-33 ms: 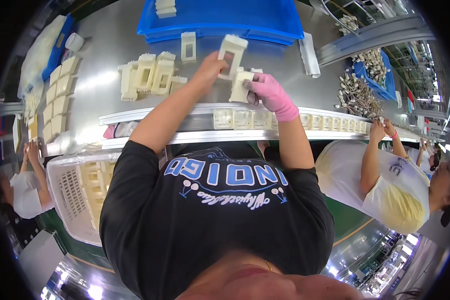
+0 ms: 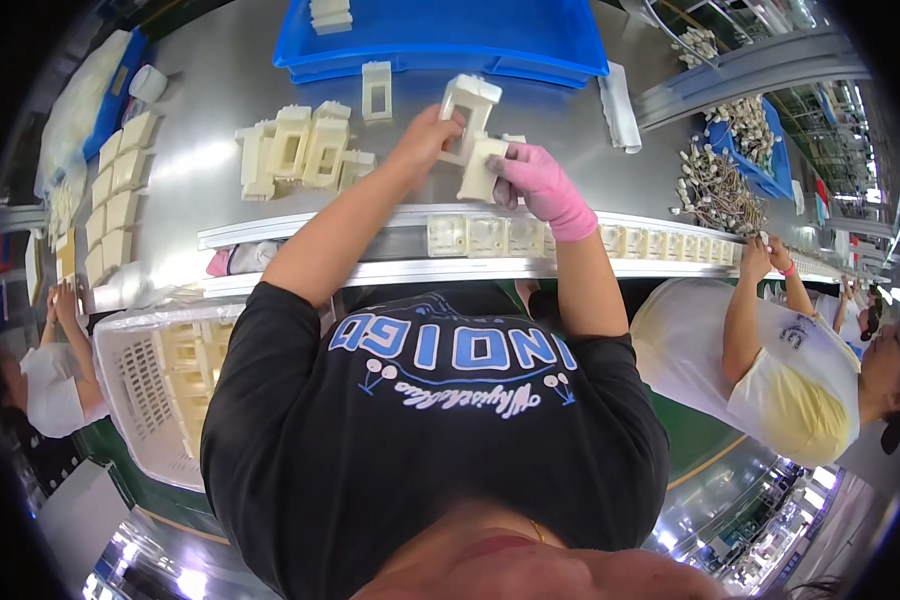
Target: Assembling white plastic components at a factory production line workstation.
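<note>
The bare left hand (image 2: pixel 425 140) is closed round a cream frame (image 2: pixel 473 93), tilted over the worktop (image 2: pixel 200 105), this side of the blue tray (image 2: pixel 440 67). Just beside it, the pink-gloved right hand (image 2: pixel 537 182) pinches a cream block (image 2: pixel 481 172); whether those parts touch, I can't make out. More frames (image 2: pixel 292 145) cluster off to the left.

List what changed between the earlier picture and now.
The left hand and the cream frame it holds shifted slightly right. Neither grip was released, and nothing new was taken. The pink-gloved right hand stayed about in place, holding a cream piece; the blue tray stayed put.
</note>
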`<move>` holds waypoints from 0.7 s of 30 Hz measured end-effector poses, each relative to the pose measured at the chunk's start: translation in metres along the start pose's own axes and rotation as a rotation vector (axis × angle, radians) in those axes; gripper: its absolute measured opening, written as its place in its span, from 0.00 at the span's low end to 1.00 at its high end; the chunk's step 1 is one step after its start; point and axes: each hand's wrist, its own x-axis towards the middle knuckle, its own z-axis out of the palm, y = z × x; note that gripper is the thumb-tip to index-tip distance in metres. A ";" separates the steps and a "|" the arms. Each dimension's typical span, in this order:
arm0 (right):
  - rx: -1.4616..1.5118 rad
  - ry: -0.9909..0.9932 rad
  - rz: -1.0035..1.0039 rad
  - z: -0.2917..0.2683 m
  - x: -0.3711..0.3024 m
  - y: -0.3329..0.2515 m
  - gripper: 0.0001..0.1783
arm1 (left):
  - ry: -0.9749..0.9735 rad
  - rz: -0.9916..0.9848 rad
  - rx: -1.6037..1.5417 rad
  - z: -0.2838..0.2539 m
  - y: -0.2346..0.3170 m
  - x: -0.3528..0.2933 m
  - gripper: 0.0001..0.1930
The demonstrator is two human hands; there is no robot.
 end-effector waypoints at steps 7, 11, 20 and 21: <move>-0.400 0.482 -0.244 0.024 0.014 0.011 0.11 | 0.055 0.233 0.063 0.018 -0.020 -0.017 0.15; -0.689 0.682 -0.558 0.042 0.015 0.014 0.18 | 0.018 0.297 -0.047 0.025 0.002 -0.032 0.16; -0.617 0.610 -0.569 0.039 0.010 0.018 0.20 | -0.096 0.300 -0.016 0.017 -0.007 -0.026 0.17; -0.618 0.607 -0.565 0.039 0.008 0.015 0.20 | -0.095 0.297 -0.020 0.018 -0.006 -0.027 0.17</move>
